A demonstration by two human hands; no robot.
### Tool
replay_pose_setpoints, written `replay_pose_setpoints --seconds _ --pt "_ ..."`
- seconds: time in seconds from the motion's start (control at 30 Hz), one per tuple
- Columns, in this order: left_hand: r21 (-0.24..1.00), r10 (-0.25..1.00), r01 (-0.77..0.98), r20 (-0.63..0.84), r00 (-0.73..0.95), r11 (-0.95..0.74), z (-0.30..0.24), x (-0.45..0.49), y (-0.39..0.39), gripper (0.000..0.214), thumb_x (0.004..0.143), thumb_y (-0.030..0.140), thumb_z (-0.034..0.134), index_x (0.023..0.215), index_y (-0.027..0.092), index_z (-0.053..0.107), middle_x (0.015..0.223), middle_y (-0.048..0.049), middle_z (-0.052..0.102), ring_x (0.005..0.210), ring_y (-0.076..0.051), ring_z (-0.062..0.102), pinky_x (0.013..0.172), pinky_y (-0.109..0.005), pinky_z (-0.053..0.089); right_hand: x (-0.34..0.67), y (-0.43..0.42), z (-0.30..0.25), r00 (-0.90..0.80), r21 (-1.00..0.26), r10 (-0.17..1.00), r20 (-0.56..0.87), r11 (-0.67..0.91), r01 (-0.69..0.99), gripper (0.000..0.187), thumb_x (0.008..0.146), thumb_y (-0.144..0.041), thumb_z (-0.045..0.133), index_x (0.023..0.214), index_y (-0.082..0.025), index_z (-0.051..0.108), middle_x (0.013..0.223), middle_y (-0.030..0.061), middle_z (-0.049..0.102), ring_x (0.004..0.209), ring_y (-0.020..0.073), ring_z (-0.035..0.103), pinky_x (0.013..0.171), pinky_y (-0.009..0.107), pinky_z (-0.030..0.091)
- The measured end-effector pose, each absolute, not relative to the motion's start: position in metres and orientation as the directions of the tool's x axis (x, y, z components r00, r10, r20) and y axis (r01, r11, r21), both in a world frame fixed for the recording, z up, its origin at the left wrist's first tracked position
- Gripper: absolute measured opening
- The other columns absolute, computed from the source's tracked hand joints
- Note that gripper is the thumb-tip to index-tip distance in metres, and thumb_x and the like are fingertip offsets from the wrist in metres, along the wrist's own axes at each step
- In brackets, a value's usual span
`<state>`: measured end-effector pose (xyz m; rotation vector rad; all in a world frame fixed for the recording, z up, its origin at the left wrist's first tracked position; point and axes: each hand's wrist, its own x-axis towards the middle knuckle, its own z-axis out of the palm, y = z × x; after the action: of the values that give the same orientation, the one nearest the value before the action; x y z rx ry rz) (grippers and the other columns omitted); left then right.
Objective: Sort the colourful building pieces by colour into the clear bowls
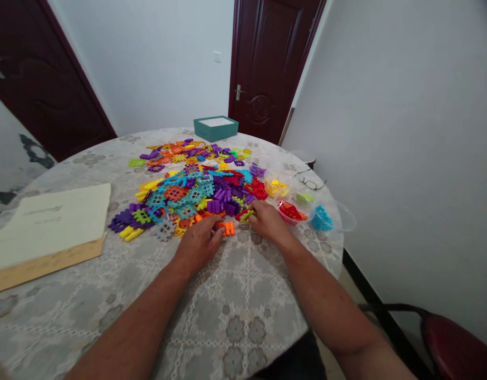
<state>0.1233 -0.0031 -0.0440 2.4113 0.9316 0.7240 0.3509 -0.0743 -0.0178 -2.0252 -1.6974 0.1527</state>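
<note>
The orange piece (pixel 229 228) lies on the near edge of the heap of plastic pieces (pixel 196 196), right beside the left hand (pixel 201 241), whose thumb and forefinger curve against its left end (whether they grip it, I cannot tell). The right hand (pixel 264 219) reaches in with bent fingers, their tips at a yellow-green piece (pixel 245 216); whether they close on it is hidden. Faint grey marks, too small to read, cross the cream sheet (pixel 53 211) at the left, which lies over a tan board (pixel 49 264). Many of the heaped pieces are flat, square lattices with notched edges, glossy and bright; others are ribbed blocks. Clear round tubs to the right hold red pieces (pixel 292 211) and blue pieces (pixel 321 218). Beneath everything spreads a grey tablecloth (pixel 227 295) patterned with flowers and chain-like lines.
</note>
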Motion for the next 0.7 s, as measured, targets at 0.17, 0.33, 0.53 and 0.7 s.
replay_pose_setpoints --seconds 0.17,0.33,0.53,0.7 --pt "0.657 0.716 0.406 0.305 0.628 -0.636 -0.042 0.126 -0.004 0.046 0.097 0.045 0.058 0.133 0.019 0.066 0.12 -0.0114 0.076 0.095 -0.024 0.073 0.086 -0.036 0.056 0.332 -0.072 -0.022 0.1 -0.602 0.96 0.263 0.082 0.794 0.014 0.082 -0.011 0.06 0.091 -0.021 0.065 0.087 0.0004 0.068 0.083 0.0178 0.06 0.076 0.026 0.041" --pt "0.707 0.739 0.397 0.264 0.619 -0.585 -0.034 0.126 -0.004 0.037 0.095 0.05 0.056 0.105 0.02 0.074 0.1 -0.0078 0.077 0.087 -0.024 0.071 0.08 -0.035 0.053 0.326 -0.07 -0.028 0.075 -0.767 0.986 0.146 0.065 0.638 0.018 0.078 -0.011 0.064 0.093 -0.022 0.066 0.082 -0.003 0.069 0.075 0.0158 0.063 0.067 0.024 0.044" --pt "0.783 0.816 0.447 0.128 0.564 -0.432 -0.02 0.125 -0.005 0.036 0.095 0.052 0.053 0.093 0.022 0.071 0.076 -0.001 0.072 0.069 -0.02 0.064 0.065 -0.031 0.044 0.344 -0.077 -0.006 0.053 -0.994 0.998 -0.036 -0.042 0.101 0.018 0.083 -0.016 0.064 0.099 -0.022 0.063 0.083 -0.0014 0.074 0.076 0.0159 0.075 0.071 0.027 0.061" --pt "0.835 0.839 0.419 0.089 0.537 -0.357 -0.019 0.124 -0.005 0.037 0.095 0.053 0.053 0.098 0.021 0.072 0.072 0.0007 0.07 0.065 -0.019 0.063 0.063 -0.029 0.043 0.366 -0.08 0.011 0.345 -0.998 0.936 0.066 0.061 0.027 0.016 0.081 -0.025 0.069 0.096 -0.02 0.064 0.084 0.0014 0.074 0.078 0.0163 0.077 0.073 0.028 0.064"
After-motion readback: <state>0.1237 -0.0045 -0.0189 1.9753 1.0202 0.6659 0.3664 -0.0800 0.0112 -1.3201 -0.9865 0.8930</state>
